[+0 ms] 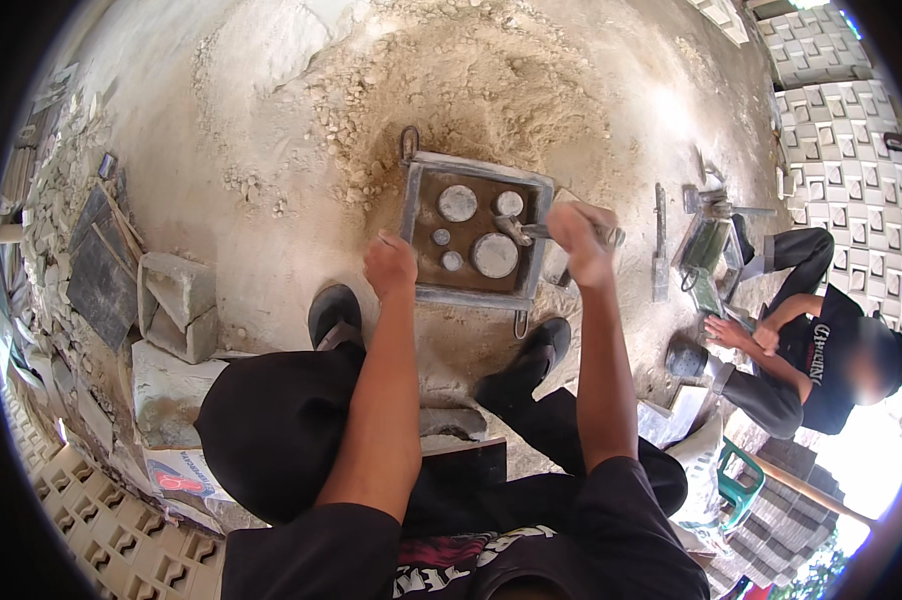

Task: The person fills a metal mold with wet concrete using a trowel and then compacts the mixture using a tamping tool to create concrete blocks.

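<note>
Fingers of right hand [577, 238] hide trowel [531, 232] handle over mould [474, 230].

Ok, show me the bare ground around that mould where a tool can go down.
Bare ground lies left of the mould, up to the grey blocks. Behind the mould is loose sand. To its right it is crowded: the right hand, a long tool and a co-worker's mould.

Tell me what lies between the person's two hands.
In the head view, the square metal mould frame with round discs inside lies between the left hand and right hand.
</note>
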`<state>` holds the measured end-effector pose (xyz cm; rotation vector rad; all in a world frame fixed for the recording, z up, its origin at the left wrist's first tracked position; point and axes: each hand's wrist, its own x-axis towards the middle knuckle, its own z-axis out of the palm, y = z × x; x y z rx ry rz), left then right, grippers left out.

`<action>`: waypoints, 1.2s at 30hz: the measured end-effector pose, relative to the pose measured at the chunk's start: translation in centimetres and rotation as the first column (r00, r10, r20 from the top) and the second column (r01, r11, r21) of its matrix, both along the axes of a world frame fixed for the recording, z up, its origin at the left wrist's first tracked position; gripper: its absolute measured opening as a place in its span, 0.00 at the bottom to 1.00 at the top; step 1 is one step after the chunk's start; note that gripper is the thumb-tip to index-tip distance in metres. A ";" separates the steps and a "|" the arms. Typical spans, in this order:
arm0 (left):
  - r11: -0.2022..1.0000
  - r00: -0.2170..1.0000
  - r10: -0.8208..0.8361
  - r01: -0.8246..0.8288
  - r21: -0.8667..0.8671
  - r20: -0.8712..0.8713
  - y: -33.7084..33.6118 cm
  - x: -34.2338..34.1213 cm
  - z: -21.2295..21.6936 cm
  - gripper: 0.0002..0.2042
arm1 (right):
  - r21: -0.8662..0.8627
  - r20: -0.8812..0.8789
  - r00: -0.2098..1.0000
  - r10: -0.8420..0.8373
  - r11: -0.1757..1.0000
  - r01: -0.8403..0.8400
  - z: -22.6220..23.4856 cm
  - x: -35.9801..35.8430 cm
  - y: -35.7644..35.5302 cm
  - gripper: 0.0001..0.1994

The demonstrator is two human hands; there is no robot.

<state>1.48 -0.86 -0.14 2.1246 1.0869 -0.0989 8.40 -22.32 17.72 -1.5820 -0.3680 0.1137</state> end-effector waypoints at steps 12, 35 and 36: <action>0.997 0.997 0.070 -0.072 -0.033 -0.042 0.4 -0.1 0.5 0.25 | 0.066 0.198 0.945 -0.260 0.965 0.252 -2.4 -0.9 0.4 0.18; 0.998 0.999 0.048 -0.048 -0.044 -0.002 -0.5 0.4 0.8 0.25 | 0.106 0.160 0.567 -0.808 0.585 0.804 -1.2 -1.5 4.0 0.27; 0.998 0.998 0.064 -0.064 -0.024 -0.003 -0.1 0.1 0.7 0.25 | 0.012 0.126 0.596 -0.793 0.602 0.798 0.0 -1.5 4.5 0.27</action>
